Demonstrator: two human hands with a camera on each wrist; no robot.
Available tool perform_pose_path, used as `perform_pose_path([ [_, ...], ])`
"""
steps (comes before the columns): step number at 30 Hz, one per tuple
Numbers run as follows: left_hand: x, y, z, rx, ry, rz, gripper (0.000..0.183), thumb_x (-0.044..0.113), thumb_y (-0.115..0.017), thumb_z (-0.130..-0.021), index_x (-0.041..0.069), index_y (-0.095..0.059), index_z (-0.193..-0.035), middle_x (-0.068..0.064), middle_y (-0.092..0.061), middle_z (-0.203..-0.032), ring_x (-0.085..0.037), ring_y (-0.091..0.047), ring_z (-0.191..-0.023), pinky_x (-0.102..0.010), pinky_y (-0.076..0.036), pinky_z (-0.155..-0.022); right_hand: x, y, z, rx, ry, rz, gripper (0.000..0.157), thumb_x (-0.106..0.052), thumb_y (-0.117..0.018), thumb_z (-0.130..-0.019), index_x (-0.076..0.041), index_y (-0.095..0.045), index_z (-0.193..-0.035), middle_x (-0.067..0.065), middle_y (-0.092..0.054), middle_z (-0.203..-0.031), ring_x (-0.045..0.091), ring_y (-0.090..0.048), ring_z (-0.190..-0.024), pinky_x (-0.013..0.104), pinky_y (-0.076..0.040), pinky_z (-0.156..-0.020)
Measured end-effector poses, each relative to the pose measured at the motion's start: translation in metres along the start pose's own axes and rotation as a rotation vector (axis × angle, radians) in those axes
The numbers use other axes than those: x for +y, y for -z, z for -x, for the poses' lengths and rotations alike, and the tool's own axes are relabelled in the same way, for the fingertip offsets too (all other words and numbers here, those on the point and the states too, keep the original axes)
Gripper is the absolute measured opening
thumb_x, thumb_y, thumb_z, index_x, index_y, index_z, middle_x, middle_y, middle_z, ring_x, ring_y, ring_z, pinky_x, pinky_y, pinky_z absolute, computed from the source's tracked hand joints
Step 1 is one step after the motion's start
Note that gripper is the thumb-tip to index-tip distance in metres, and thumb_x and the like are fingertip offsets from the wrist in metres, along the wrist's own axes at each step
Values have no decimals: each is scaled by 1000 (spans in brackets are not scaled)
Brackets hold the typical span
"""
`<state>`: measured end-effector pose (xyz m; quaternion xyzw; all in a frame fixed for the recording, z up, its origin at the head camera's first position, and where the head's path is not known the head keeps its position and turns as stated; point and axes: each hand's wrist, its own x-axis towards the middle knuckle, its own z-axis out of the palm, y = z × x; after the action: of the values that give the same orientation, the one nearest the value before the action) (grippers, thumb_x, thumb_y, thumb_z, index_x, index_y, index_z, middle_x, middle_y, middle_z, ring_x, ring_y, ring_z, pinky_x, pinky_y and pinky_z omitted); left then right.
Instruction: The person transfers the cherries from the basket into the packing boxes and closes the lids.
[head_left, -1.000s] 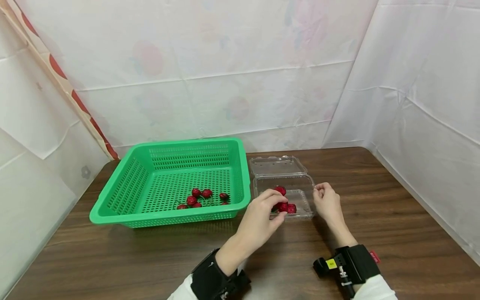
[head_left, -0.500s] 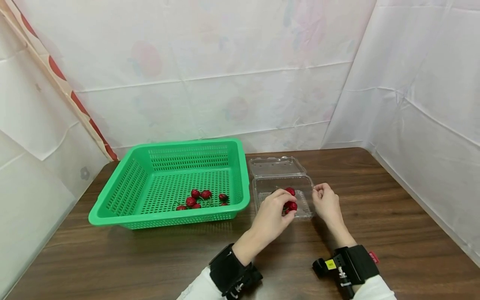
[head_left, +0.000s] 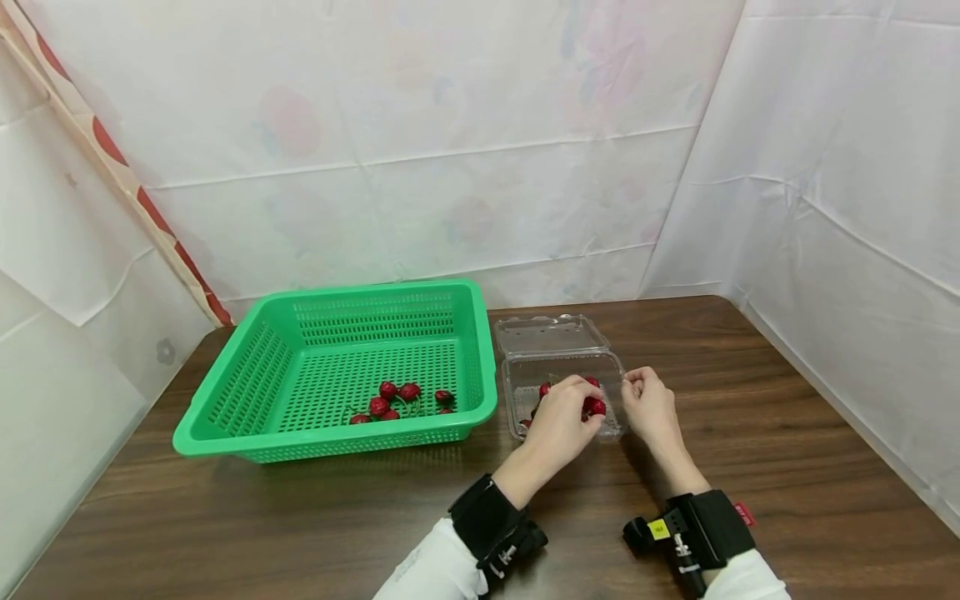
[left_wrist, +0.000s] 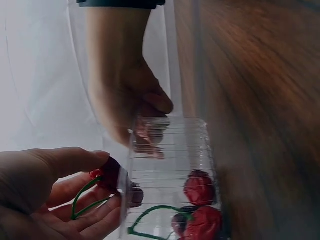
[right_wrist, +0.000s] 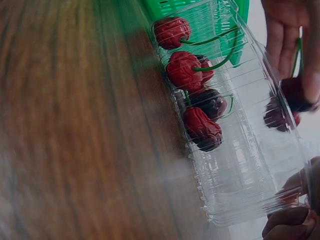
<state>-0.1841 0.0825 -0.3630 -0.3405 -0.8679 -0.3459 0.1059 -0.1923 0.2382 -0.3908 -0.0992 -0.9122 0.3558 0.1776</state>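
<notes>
My left hand is over the near side of a clear plastic clamshell box. Its thumb and fingers pinch dark red cherries with green stems, at the box's rim in the left wrist view. Inside, several wrinkled red cherries lie on the bottom, partly hidden by this hand in the head view. On the box's right side, my right hand pinches the rim between thumb and fingers. The box's lid is folded back, away from me.
Left of the box stands a green perforated basket, with several cherries at its near right. Both sit on a brown wooden table. White sheets enclose the back and sides.
My left hand has moved right across the box with the cherries, uncovering others at the box's left. The right hand keeps its grip on the rim.
</notes>
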Motion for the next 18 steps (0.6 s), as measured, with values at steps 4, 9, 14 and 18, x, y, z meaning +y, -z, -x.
perform_pose_path([
  [4,-3,-6,-3,-48,43,-44,18,10,-68,-78,6,-67,-95,-3,-60,-95,-13,-57,-89,-17,-44,-72,-1,1,0,-10,-2,2,18,-8,-43,-87,4,-53,-95,5,-48,-65,16,-44,-54,28,-35,-50],
  [9,-4,-12,-7,-102,69,-80,19,11,-67,-79,7,-67,-97,-4,-61,-100,-16,-56,-96,-21,-45,-78,-1,1,0,-10,6,-3,18,-8,-43,-87,5,-53,-95,5,-48,-64,15,-43,-53,28,-35,-49],
  [14,-4,-15,-12,-145,77,-77,17,9,-67,-79,6,-67,-96,-2,-62,-96,-13,-58,-91,-18,-46,-70,0,0,-1,-6,7,-1,19,-8,-43,-86,5,-53,-95,5,-47,-63,15,-43,-52,27,-35,-49],
  [18,-6,-17,-15,-169,78,-85,17,10,-67,-79,6,-68,-95,0,-64,-93,-11,-59,-89,-17,-45,-69,0,0,0,-5,3,0,18,-8,-44,-86,5,-53,-95,5,-47,-64,16,-43,-54,28,-35,-49],
])
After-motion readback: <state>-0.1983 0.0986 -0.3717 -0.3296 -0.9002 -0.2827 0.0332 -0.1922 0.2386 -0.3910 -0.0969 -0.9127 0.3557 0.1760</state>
